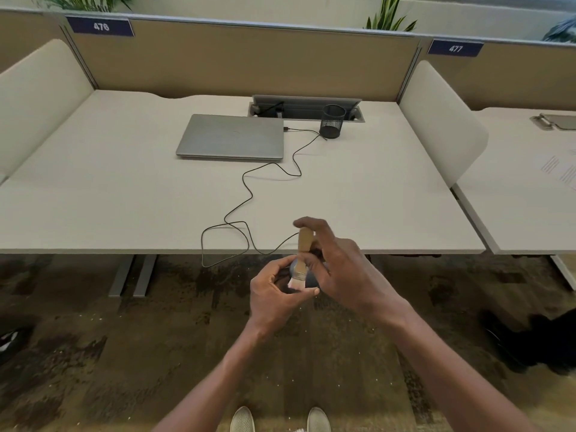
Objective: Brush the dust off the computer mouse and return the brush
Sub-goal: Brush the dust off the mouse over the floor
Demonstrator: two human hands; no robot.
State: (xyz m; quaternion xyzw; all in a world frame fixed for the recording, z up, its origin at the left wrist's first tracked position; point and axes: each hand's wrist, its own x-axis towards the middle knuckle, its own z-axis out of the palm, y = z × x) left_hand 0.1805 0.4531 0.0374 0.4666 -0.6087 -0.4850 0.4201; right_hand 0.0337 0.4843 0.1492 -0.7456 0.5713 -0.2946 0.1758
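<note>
The mouse (308, 277) sits cupped in the left hand (274, 296), in front of the desk (93, 213). The right hand (341, 269) grips the brush (301, 260), its bristles touching the mouse.

Tan-handled brush (301, 260), dark mouse (308, 280), silver laptop (232, 137), black mesh cup (333, 121).

The mouse (310, 279) is mostly buried between the hands, just a dark sliver showing. The brush (301, 260) handle is partly covered by fingers (311, 260). Both shoes (242, 419) get chopped off by the bottom edge, and the plants (388, 14) by the top.
</note>
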